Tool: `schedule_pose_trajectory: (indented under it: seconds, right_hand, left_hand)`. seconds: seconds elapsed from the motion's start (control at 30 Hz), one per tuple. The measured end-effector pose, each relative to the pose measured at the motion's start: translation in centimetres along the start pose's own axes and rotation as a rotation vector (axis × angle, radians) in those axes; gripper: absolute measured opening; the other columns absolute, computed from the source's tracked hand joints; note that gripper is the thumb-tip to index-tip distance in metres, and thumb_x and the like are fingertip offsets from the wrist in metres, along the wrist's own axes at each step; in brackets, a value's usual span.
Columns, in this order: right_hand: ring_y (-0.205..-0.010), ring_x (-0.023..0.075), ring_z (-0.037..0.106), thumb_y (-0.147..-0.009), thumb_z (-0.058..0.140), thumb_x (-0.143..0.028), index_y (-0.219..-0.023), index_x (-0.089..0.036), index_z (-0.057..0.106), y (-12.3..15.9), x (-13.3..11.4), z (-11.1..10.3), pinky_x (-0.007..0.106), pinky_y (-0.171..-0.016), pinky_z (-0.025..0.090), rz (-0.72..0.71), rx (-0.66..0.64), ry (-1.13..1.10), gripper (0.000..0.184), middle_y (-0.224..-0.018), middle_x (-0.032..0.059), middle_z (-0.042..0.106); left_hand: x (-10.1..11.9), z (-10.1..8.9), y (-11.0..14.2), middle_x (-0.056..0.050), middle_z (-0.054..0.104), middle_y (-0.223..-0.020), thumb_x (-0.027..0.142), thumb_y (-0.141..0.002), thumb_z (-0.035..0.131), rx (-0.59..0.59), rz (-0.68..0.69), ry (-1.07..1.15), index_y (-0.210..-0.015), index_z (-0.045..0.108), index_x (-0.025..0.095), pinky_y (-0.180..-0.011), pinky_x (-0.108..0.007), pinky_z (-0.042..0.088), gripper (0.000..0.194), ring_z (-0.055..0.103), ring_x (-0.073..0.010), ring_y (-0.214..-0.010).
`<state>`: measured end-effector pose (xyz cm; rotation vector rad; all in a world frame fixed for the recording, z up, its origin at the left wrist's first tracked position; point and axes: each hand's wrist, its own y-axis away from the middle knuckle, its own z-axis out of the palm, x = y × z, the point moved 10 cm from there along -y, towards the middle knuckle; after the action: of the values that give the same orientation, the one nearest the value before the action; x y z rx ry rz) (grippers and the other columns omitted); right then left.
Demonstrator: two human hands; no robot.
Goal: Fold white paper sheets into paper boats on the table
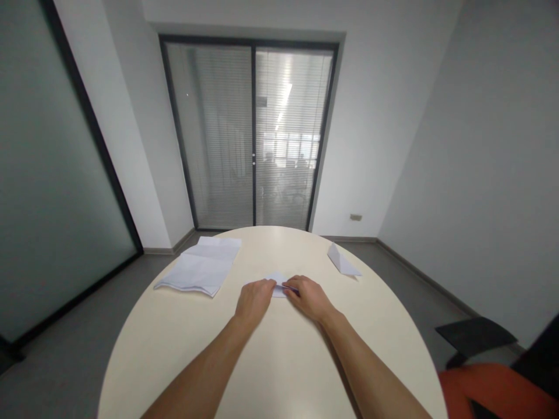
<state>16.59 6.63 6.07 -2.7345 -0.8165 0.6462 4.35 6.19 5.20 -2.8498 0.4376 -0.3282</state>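
A small office meeting room: a round pale counter (279, 355) stands in the middle, beyond it a glass sliding door (251, 134) with slatted blinds, left of it a frosted glass partition (48, 174), plain white walls, grey floor

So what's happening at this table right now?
A person sits at a round table with both hands pressed on a small piece of white paper. The left hand and right hand meet over it, fingers flat on the sheet. A stack of creased paper sheets lies to the left, and a folded paper shape to the right.
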Motion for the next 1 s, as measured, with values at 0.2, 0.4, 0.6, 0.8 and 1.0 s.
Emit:
schedule_pose_trajectory:
  seconds: [0.2,0.4,0.6,0.8,1.0]
  right_hand:
    - [-0.111,0.0244,0.065,-0.093,0.053,-0.028,-0.117,-0.024,0.072,-0.1,2.1,-0.4,0.036,-0.097,0.048,0.123,0.087,-0.071,0.031,-0.12,0.0068,0.072]
    - [-0.11,0.0254,0.067,-0.089,0.057,-0.028,-0.121,-0.021,0.067,-0.1,3.1,-0.7,0.038,-0.098,0.049,0.201,0.145,-0.194,0.035,-0.123,0.0096,0.07]
    - [-0.113,0.024,0.064,-0.087,0.06,-0.027,-0.141,-0.023,0.046,0.1,2.9,-0.9,0.04,-0.098,0.049,0.169,0.213,-0.351,0.056,-0.128,0.011,0.067]
    - [-0.112,0.0228,0.065,-0.086,0.054,-0.021,-0.142,-0.026,0.042,0.1,2.3,-2.6,0.039,-0.093,0.052,0.091,0.348,-0.429,0.057,-0.13,0.0106,0.065]
    - [-0.1,0.0221,0.069,-0.091,0.049,-0.026,-0.138,-0.026,0.045,0.4,0.7,-3.8,0.036,-0.081,0.057,0.058,0.378,-0.407,0.048,-0.128,0.0096,0.067]
  left_hand:
    - [-0.9,-0.8,0.0,-0.007,0.075,-0.103,0.027,-0.102,0.039,0.056,-0.084,-0.022,-0.122,0.063,0.029,-0.082,-0.031,0.05,0.031,0.071,-0.0217,-0.093]
    - [-1.3,-1.3,0.1,-0.008,0.075,-0.105,0.027,-0.102,0.04,0.084,-0.134,0.011,-0.129,0.06,0.031,-0.081,-0.032,0.051,0.034,0.072,-0.0226,-0.091]
    - [-1.6,-2.1,0.3,-0.007,0.076,-0.108,0.028,-0.101,0.043,0.127,-0.154,0.055,-0.132,0.06,0.034,-0.079,-0.031,0.051,0.036,0.072,-0.0229,-0.09]
    - [-2.1,-3.1,0.5,-0.005,0.075,-0.112,0.027,-0.101,0.045,0.196,-0.207,0.124,-0.134,0.06,0.034,-0.081,-0.028,0.05,0.037,0.072,-0.0205,-0.092]
    - [-2.4,-3.0,0.4,-0.004,0.072,-0.121,0.027,-0.1,0.046,0.235,-0.211,0.198,-0.134,0.059,0.034,-0.084,-0.029,0.049,0.037,0.071,-0.0208,-0.098]
